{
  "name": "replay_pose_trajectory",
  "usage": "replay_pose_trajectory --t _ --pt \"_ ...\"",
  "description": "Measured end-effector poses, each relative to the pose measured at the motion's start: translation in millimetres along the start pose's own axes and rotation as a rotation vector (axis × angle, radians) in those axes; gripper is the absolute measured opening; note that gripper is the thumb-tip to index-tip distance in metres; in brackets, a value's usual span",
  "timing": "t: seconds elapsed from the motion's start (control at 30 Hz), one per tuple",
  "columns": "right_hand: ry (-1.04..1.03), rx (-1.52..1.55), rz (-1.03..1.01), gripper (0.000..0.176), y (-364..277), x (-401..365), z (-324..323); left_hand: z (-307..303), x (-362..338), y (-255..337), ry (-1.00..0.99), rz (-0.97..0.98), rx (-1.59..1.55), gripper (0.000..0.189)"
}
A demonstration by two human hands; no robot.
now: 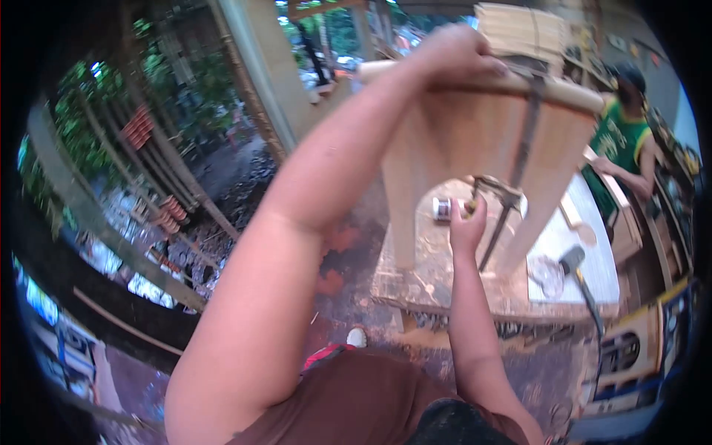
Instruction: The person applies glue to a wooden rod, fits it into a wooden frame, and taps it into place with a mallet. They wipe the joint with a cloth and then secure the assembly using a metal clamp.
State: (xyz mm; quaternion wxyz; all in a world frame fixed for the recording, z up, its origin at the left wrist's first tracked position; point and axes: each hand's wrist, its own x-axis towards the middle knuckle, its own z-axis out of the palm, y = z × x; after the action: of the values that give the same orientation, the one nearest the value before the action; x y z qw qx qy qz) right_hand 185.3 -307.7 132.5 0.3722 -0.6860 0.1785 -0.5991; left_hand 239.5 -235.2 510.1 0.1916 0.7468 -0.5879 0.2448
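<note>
A pale wooden piece with legs and an arched lower edge (pixel 475 126) stands upright on the workbench (pixel 415 291). My left hand (pixel 461 53) is closed over its rounded top rail (pixel 564 93), at the upper left of the rail. A long dark bar clamp (pixel 528 133) runs down the face of the piece from the rail. Lower down, my right hand (pixel 469 226) is closed around the clamp's handle (pixel 471 206), near the arched opening. Beside that hand lies a small white container (pixel 443 209).
A mallet (pixel 573 261) and a clear plastic bag (pixel 545 274) lie on a white sheet (pixel 599 276) at the bench's right. Another person in a green top (pixel 621 141) holds wood at the far right. Stacked boards (pixel 519 31) stand behind.
</note>
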Motion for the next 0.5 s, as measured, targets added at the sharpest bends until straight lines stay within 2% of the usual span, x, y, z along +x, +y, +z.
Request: replay_pose_trajectory --t 0.03,0.07,0.13,0.17,0.23,0.27,0.33,0.37,0.4,0.47,0.5 --pt "-0.17 -0.006 0.254 0.054 -21 4 -9 -2 -3 4 0.009 -0.026 0.034 0.053" --pt "-0.063 0.087 0.234 0.042 -27 10 -9 -4 -5 6 0.028 -0.023 0.017 0.054" --pt "-0.177 0.121 0.237 0.03 -15 23 -11 -5 -5 8 0.0 -0.024 0.02 0.048" --pt "-0.16 0.108 0.235 0.03 -6 25 -14 -2 -2 10 0.002 -0.006 0.008 0.048" --pt "-0.447 0.235 0.203 0.023 4 35 -21 -3 0 7 -0.012 -0.008 0.055 0.049" --pt "-0.438 0.223 0.199 0.023 5 42 -25 -3 0 6 -0.005 0.002 0.044 0.049" --pt "-0.809 0.509 0.446 0.019 4 49 -35 1 -1 4 0.04 0.01 0.03 0.049" --pt "-0.701 0.539 0.429 0.016 7 42 -30 2 -1 3 0.04 0.011 0.014 0.05" --pt "-0.565 0.417 0.425 0.018 10 34 -23 3 0 1 0.038 0.025 -0.001 0.05" --pt "-0.254 0.224 0.213 0.021 -12 16 -23 1 -1 3 0.014 -0.001 -0.052 0.05" --pt "-0.174 0.145 0.192 0.025 -11 6 -21 4 0 6 0.013 0.002 -0.06 0.05"
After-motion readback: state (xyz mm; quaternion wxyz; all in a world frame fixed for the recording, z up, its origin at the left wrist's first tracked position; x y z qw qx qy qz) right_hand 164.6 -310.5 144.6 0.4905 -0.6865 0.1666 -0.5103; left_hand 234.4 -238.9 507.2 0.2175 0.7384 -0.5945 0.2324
